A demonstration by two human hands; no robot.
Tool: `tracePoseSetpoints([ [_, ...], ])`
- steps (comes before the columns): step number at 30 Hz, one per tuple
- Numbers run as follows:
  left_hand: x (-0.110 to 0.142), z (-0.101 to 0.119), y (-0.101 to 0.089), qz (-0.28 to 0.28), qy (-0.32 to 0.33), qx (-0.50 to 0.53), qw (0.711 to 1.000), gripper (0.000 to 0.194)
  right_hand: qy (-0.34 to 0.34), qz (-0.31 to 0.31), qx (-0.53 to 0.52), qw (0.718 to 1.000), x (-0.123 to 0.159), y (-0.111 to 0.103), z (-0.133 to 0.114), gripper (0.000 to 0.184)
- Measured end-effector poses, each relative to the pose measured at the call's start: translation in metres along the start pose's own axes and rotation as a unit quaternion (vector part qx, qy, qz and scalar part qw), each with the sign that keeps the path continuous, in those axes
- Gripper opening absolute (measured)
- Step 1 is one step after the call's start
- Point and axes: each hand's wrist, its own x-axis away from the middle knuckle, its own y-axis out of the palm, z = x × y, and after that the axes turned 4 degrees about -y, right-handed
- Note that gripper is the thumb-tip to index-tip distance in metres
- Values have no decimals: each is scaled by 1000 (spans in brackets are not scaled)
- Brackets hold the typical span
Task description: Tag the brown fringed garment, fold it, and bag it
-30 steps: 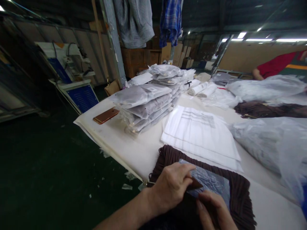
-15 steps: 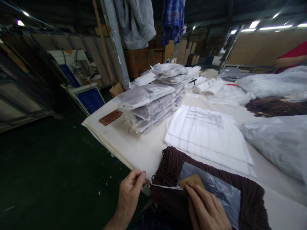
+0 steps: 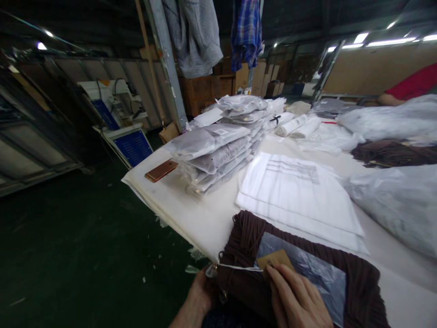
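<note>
A folded dark brown ribbed knit garment (image 3: 246, 237) lies at the near edge of the white table (image 3: 191, 214). On it rests a grey plastic sheet (image 3: 307, 269) and a tan card tag (image 3: 273, 258) with a white string (image 3: 235, 266). My right hand (image 3: 297, 300) lies flat on the garment, fingertips pressing the tag. My left hand (image 3: 200, 296) is at the garment's left edge by the string's end, fingers curled under the fabric and mostly hidden.
A stack of white printed plastic bags (image 3: 297, 191) lies behind the garment. Bagged garments (image 3: 215, 155) are piled further back, with a copper phone (image 3: 161, 170) beside them. Loose plastic bags (image 3: 399, 205) fill the right. A person in a red sleeve (image 3: 409, 86) is at the far right.
My left hand left the tag, pulled the string out to the left, then dropped below the garment's edge. My right hand slid up onto the tag.
</note>
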Motion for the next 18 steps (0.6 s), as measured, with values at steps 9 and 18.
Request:
tracePoseSetpoints([
  [9,76,40,-18,127,422,-43,897,18,25,5,-23,999,-2,-4,-5,29],
  [18,103,13,69,-156,717,-611,297,18,1,34,-83,996,-2,-17,0,34],
])
